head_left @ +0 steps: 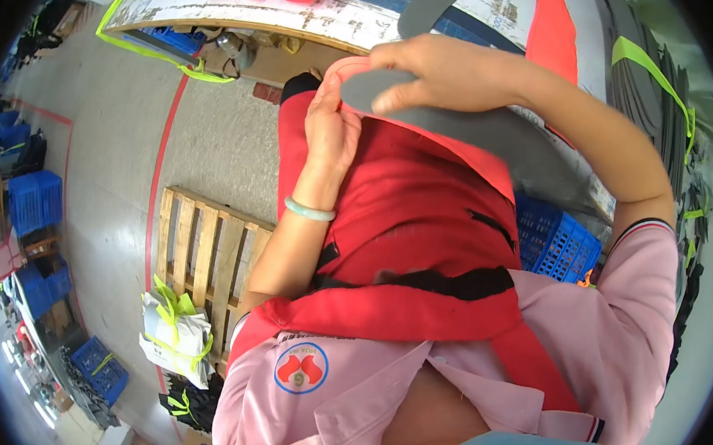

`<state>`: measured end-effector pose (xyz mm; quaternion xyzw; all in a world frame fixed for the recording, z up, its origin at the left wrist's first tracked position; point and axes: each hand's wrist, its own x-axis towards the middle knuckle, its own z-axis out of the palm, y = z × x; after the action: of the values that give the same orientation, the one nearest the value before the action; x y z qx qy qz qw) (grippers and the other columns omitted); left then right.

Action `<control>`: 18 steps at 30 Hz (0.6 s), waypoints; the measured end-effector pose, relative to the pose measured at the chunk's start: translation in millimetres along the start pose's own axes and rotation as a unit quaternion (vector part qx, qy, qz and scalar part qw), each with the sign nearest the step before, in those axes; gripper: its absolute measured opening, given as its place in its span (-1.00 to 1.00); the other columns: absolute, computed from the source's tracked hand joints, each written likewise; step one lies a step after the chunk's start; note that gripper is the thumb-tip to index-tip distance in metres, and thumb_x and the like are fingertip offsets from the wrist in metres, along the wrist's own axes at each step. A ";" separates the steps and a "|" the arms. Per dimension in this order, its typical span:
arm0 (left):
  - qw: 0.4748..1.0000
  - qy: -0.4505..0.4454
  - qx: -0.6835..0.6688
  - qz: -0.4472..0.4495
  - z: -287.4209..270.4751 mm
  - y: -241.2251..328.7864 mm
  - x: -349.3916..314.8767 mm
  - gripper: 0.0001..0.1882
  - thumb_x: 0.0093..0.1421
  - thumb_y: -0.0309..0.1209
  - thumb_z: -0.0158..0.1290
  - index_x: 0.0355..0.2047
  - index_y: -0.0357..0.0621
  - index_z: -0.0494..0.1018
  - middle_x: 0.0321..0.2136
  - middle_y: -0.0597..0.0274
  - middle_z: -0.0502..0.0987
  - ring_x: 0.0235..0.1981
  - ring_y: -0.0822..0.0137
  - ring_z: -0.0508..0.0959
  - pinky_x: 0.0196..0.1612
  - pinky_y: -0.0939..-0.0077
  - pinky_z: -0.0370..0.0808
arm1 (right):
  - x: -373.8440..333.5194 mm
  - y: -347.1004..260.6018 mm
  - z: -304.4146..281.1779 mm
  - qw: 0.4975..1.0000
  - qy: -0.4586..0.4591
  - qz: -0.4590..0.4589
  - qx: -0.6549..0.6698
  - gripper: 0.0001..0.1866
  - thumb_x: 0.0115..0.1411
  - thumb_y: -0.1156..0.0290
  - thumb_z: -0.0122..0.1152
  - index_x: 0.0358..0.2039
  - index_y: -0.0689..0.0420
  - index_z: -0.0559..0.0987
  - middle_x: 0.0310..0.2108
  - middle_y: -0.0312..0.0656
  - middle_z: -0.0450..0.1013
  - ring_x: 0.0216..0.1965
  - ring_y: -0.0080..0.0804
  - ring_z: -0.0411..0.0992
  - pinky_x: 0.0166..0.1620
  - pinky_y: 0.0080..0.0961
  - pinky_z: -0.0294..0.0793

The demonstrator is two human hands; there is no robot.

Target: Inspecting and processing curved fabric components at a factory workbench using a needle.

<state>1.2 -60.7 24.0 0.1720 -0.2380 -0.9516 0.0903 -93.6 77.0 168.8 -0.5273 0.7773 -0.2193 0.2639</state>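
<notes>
A red fabric cover with black straps hangs against my chest. My left hand grips the edge of its opening at the top. My right hand holds the rounded end of a long grey foam panel, which sits at the mouth of that opening. The panel runs from my right hand down toward the right, under my forearm. A pale green bangle is on my left wrist.
A worktable with red and black fabric lies ahead. Below it are blue crates. A wooden pallet lies on the grey floor, with a white tied bag by it. More blue crates stand far left.
</notes>
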 end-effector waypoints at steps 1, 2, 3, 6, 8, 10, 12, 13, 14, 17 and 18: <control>1.000 -0.010 0.018 0.023 5.4 -0.3 -5.1 -0.63 0.39 -0.35 -0.27 0.06 -0.37 0.27 0.03 0.03 0.40 0.06 0.23 0.42 0.15 0.33 0.37 | 3.2 5.6 4.5 0.999 0.006 0.042 0.026 -0.62 0.22 0.18 0.10 -0.14 0.24 0.43 -0.38 -0.03 0.45 -0.33 -0.27 0.41 -0.20 -0.44 0.38; 0.998 -0.020 0.036 0.046 10.5 -1.2 -9.1 -0.63 0.39 -0.34 -0.26 0.06 -0.37 0.28 0.04 0.04 0.39 0.08 0.23 0.41 0.17 0.33 0.35 | 4.3 24.7 18.1 0.999 0.002 0.036 0.026 -0.62 0.22 0.18 0.10 -0.14 0.24 0.43 -0.38 -0.03 0.45 -0.33 -0.27 0.41 -0.20 -0.44 0.38; 0.999 -0.027 0.029 0.036 13.2 2.1 -13.4 -0.64 0.39 -0.35 -0.26 0.05 -0.37 0.29 0.02 0.04 0.41 0.04 0.24 0.44 0.15 0.35 0.36 | 6.4 47.5 36.0 0.997 0.055 0.032 0.040 -0.64 0.23 0.19 0.09 -0.15 0.24 0.43 -0.41 -0.06 0.43 -0.37 -0.33 0.37 -0.23 -0.45 0.36; 0.998 -0.049 0.018 0.034 16.6 4.6 -23.3 -0.65 0.39 -0.35 -0.26 0.04 -0.35 0.29 -0.02 0.05 0.43 0.02 0.25 0.45 0.13 0.36 0.39 | 6.0 54.7 50.7 0.990 0.100 0.051 0.080 -0.65 0.24 0.17 0.07 -0.15 0.21 0.45 -0.38 -0.04 0.44 -0.33 -0.27 0.38 -0.20 -0.42 0.36; 0.998 -0.042 0.022 0.038 12.7 9.2 -27.0 -0.65 0.40 -0.35 -0.27 0.03 -0.35 0.29 -0.03 0.06 0.43 0.01 0.26 0.45 0.12 0.37 0.39 | 7.9 42.1 51.5 0.987 0.098 0.074 0.103 -0.63 0.24 0.12 0.06 -0.15 0.19 0.46 -0.32 0.01 0.48 -0.25 -0.16 0.44 -0.15 -0.39 0.38; 0.997 -0.035 0.040 0.055 8.0 11.2 -27.1 -0.66 0.40 -0.35 -0.28 0.03 -0.36 0.29 -0.03 0.05 0.43 0.00 0.27 0.45 0.11 0.39 0.40 | 8.1 28.3 52.1 0.970 0.094 0.116 0.190 -0.70 0.24 0.26 0.12 -0.13 0.18 0.41 -0.54 -0.22 0.39 -0.45 -0.49 0.31 -0.29 -0.51 0.34; 0.997 -0.024 0.043 0.059 8.7 9.6 -29.7 -0.66 0.40 -0.36 -0.29 0.02 -0.36 0.29 -0.05 0.05 0.43 -0.02 0.28 0.46 0.10 0.42 0.41 | 7.7 28.0 55.6 0.972 0.099 0.136 0.162 -0.72 0.23 0.26 0.14 -0.13 0.13 0.40 -0.56 -0.29 0.37 -0.43 -0.54 0.34 -0.26 -0.56 0.35; 0.996 -0.029 0.049 0.070 12.0 7.1 -31.0 -0.66 0.40 -0.36 -0.29 0.01 -0.36 0.29 -0.06 0.05 0.44 -0.02 0.28 0.47 0.09 0.43 0.42 | 7.2 35.4 60.4 0.975 0.139 0.131 0.110 -0.69 0.20 0.22 0.16 -0.14 0.13 0.41 -0.46 -0.20 0.45 -0.37 -0.39 0.42 -0.24 -0.50 0.39; 0.995 -0.033 0.054 0.080 14.1 5.7 -32.1 -0.67 0.40 -0.36 -0.29 0.01 -0.36 0.29 -0.07 0.05 0.44 -0.03 0.29 0.47 0.08 0.43 0.43 | 6.8 40.0 64.5 0.974 0.179 0.125 0.057 -0.65 0.18 0.18 0.19 -0.15 0.13 0.42 -0.36 -0.12 0.52 -0.31 -0.23 0.50 -0.22 -0.43 0.42; 0.996 -0.041 0.054 0.065 15.5 9.0 -31.2 -0.66 0.40 -0.35 -0.29 0.01 -0.36 0.29 -0.07 0.06 0.44 -0.04 0.28 0.48 0.07 0.41 0.44 | 7.3 41.2 69.5 0.963 0.224 0.088 0.117 -0.66 0.15 0.18 0.22 -0.18 0.11 0.41 -0.37 -0.14 0.53 -0.30 -0.25 0.51 -0.26 -0.42 0.42; 0.996 -0.039 0.053 0.065 15.1 9.3 -31.3 -0.66 0.40 -0.35 -0.29 0.01 -0.36 0.29 -0.07 0.06 0.44 -0.04 0.28 0.48 0.07 0.41 0.44 | 8.0 40.3 72.3 0.964 0.222 0.088 0.119 -0.66 0.15 0.18 0.22 -0.18 0.11 0.41 -0.37 -0.14 0.53 -0.30 -0.25 0.51 -0.26 -0.42 0.42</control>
<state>25.3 -54.4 49.9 0.1239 -0.3024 -0.9356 0.1338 -78.0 79.0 87.0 -0.3597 0.8282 -0.3973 0.1640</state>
